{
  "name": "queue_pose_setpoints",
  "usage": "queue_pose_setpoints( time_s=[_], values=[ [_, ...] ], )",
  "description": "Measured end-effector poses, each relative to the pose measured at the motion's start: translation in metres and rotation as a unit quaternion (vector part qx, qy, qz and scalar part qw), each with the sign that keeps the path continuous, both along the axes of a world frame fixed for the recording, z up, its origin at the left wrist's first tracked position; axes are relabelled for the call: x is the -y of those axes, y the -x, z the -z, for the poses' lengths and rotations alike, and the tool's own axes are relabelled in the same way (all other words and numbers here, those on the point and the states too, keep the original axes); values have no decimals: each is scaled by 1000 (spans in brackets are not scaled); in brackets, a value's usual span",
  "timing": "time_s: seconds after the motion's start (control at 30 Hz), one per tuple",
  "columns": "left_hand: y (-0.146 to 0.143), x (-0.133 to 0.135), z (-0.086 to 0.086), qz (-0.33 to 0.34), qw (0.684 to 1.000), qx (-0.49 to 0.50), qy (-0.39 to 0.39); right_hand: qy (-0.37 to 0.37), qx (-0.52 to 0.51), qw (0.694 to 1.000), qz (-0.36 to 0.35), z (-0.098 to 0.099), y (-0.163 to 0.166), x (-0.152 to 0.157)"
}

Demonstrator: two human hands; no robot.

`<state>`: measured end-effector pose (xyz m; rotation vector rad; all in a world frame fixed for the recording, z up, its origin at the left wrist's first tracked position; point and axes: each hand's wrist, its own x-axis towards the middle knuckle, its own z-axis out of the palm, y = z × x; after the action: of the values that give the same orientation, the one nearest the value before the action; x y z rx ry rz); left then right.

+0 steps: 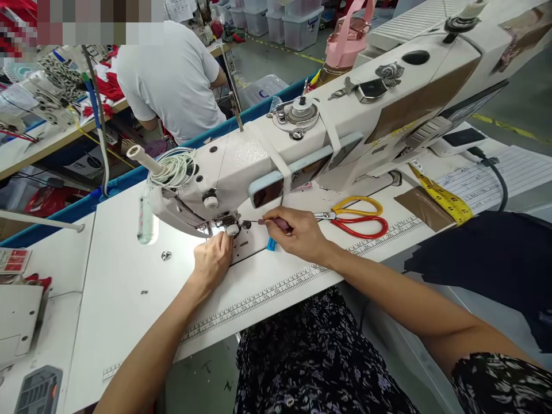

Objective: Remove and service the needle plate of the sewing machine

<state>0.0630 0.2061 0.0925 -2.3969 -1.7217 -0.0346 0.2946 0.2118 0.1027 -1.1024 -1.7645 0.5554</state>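
A white sewing machine (328,121) stands across the table. My left hand (212,260) rests at the needle area, fingers curled under the presser foot (232,227); what they hold is hidden. My right hand (302,233) pinches a small purple-handled screwdriver (276,223), its thin tip pointing left toward the needle bar. A blue object (271,244) peeks out under the right hand.
Red-and-yellow scissors (357,217) lie right of my hand, with a yellow tape measure (444,198) and dark fabric (487,259) beyond. A pink bottle (347,37) stands behind the machine. A person in a white shirt (170,75) sits at the far table.
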Motion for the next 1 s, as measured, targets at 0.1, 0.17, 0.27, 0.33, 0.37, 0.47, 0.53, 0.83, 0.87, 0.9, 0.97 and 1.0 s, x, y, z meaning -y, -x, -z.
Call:
queue_pose_setpoints(
  time_s=[0.1,0.17,0.27,0.33,0.37,0.47,0.53,0.83,0.87,0.9,0.97,1.0],
  values=[
    [9,33,-17,-19,993,103,-46,2,-15,1000,2,-1,0,0],
    [25,69,-39,-65,985,157,-28,9,-22,1000,-1,-1,-1,0],
    [66,125,-79,-185,951,207,134,14,-18,1000,-17,-1,0,1],
    [92,154,-101,-300,902,245,191,16,-15,999,-36,-2,0,4],
    [102,165,-108,-343,874,271,211,17,-15,999,-43,-2,1,7],
    [118,184,-116,-408,779,400,257,21,-6,999,-38,-4,3,14],
    [123,187,-111,-439,701,499,259,26,4,999,-18,-3,5,15],
    [180,274,-59,-468,724,409,298,26,27,999,-4,7,18,17],
    [193,296,-47,-473,758,336,299,20,25,999,-9,6,18,17],
    [206,316,-33,-495,775,259,297,14,18,1000,-14,5,18,17],
    [228,345,-6,-548,765,127,312,4,16,999,-31,3,17,15],
    [234,351,5,-543,761,107,339,3,18,999,-33,2,16,13]
  ],
)
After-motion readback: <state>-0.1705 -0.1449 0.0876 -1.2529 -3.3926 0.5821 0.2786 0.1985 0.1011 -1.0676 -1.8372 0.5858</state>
